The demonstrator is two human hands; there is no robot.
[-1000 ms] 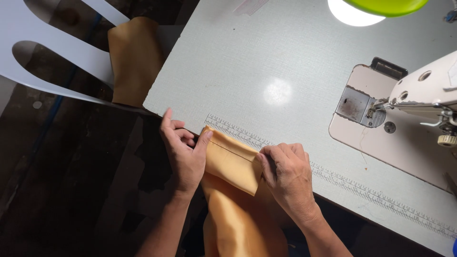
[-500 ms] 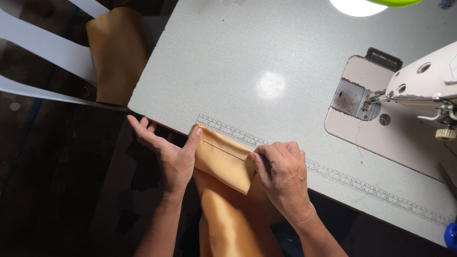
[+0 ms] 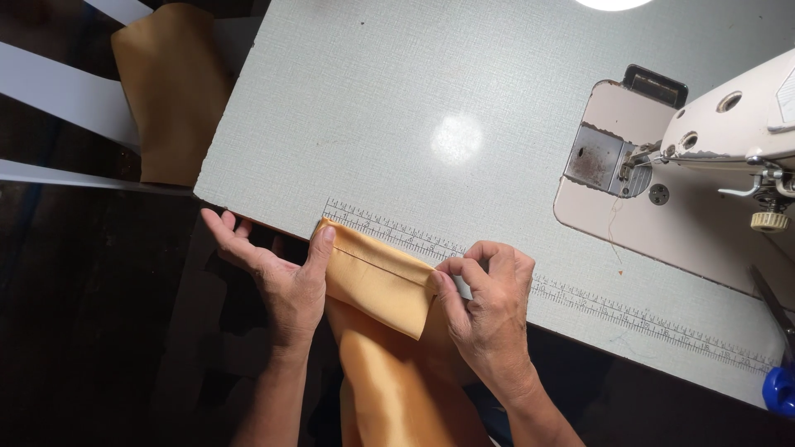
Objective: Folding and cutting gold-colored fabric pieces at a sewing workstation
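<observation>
Right hand: fingers curled closed, pinching the right corner of the folded edge of the shiny mustard-yellow satin cloth. Left hand: fingers spread open, gripping nothing; only the thumb presses on the fold's left corner, the other fingers hanging off the near edge.

Landmark: the printed ruler strip running along the near edge of the pale grey speckled surface. The fold lies on the strip's left end, its top edge touching the markings; the rest of the cloth hangs below the strip, off the surface, between the forearms.

Risk, as judged: the satin looks slippery and most of its weight hangs free. One thumb is a light hold, so the left corner could slide off the markings, and the crease could open or skew.

Far along the strip to the right stands the white sewing machine. A second mustard cloth piece lies beyond the strip's left end, off the surface.
</observation>
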